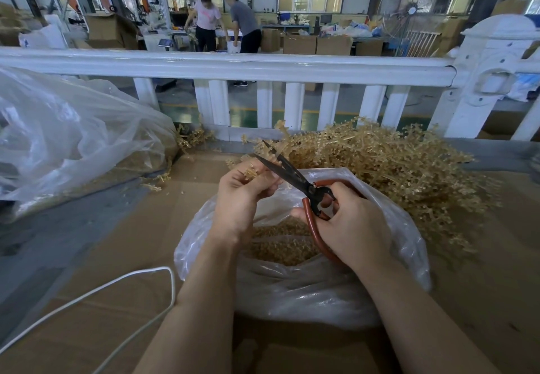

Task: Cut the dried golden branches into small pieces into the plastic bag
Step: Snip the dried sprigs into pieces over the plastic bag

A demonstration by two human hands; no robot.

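1. Golden, brittle-looking sprigs: a person's left hand (pixel 242 195) pinches a small branch (pixel 252 172) between curled fingers, holding it directly above the open mouth of a clear plastic bag (pixel 306 286), apparently so that each snipped piece drops straight in.

2. The right hand (pixel 347 221) is wrapped around the red handles of a pair of scissors (pixel 287 173), whose dark blades stand parted just beyond the left fingertips, with a stem of the sprig seemingly between them; the cut looks about to be made.

3. The bag sits on brown cardboard (pixel 122 245) between the forearms, its rim slumped wide; a layer of cut pieces (pixel 280 245) already covers its bottom, suggesting the job is well under way but far from finished.

4. The uncut pile of branches (pixel 388 166) lies heaped on the right, just behind the bag and within easy reach, likely placed there to feed the left hand.

5. A second, larger clear bag (pixel 67 136) rests to the left against a white railing (pixel 233 66); a white cord (pixel 125 283) loops across the cardboard. Two people work in the background.
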